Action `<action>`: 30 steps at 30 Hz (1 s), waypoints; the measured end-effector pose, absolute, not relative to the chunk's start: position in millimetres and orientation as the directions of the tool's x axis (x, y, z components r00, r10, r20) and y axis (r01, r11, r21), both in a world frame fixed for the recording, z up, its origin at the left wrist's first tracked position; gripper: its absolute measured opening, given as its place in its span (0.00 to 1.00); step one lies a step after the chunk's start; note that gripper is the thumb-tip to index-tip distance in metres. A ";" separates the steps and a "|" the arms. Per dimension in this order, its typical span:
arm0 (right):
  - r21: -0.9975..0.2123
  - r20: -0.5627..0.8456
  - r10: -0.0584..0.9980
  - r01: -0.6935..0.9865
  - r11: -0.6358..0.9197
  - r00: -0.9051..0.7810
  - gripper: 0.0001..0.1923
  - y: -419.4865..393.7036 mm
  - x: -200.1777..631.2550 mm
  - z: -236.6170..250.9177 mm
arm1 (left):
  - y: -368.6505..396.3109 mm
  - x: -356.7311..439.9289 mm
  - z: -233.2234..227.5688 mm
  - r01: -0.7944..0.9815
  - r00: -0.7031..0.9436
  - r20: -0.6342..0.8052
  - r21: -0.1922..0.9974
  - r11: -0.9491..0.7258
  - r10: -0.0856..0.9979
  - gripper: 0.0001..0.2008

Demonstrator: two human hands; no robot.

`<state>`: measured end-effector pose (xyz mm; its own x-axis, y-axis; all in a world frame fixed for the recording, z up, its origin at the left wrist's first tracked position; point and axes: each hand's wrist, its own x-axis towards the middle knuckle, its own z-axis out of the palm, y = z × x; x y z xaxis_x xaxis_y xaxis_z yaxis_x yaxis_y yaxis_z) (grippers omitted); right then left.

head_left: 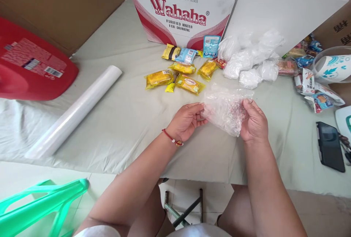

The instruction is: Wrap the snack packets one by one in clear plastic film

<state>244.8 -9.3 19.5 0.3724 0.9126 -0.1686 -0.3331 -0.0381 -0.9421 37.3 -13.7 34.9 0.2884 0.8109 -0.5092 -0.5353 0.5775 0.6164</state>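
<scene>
A crumpled clear plastic bag (226, 114) is stretched between my two hands, just above the cloth-covered table. My left hand (189, 120), with a red string bracelet at the wrist, pinches its left edge between thumb and fingers. At the opposite edge my right hand (254, 120) grips the film, thumb on top. Beyond the bag lie several yellow-wrapped snacks (189, 84), a blue snack packet (187, 55) and an upright blue pouch (211, 46). White plastic bundles (251, 59) are heaped behind my right hand.
A plastic film roll (76, 111) lies at the left beside a red jug (33, 61). A Wahaha carton (186, 14) stands at the back. On the right are snack packets (319, 94), a patterned cup (336, 67) and a phone (330, 145). A green plastic stool (46, 204) stands below left.
</scene>
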 end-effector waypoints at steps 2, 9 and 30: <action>-0.982 -0.092 0.895 -0.190 -0.009 0.436 0.22 -11.1 243.9 17.6 | -13.6 36.8 34.5 -0.539 0.198 -0.500 0.663 0.520 0.843 0.11; -0.674 0.512 0.857 0.590 0.444 -0.059 0.40 -29.3 218.5 18.7 | -13.0 42.5 30.5 -0.425 -0.013 -0.365 0.845 0.326 0.931 0.15; -0.902 -0.160 0.908 -0.430 0.024 0.387 0.15 -18.8 228.1 27.2 | -29.4 41.8 44.7 -0.517 0.003 -0.317 0.812 0.273 0.948 0.22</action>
<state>228.1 -18.8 27.2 0.3867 0.9081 -0.1604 -0.4302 0.0237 -0.9024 41.8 -29.4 44.7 0.0030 0.9485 -0.3168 -0.5167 0.2727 0.8116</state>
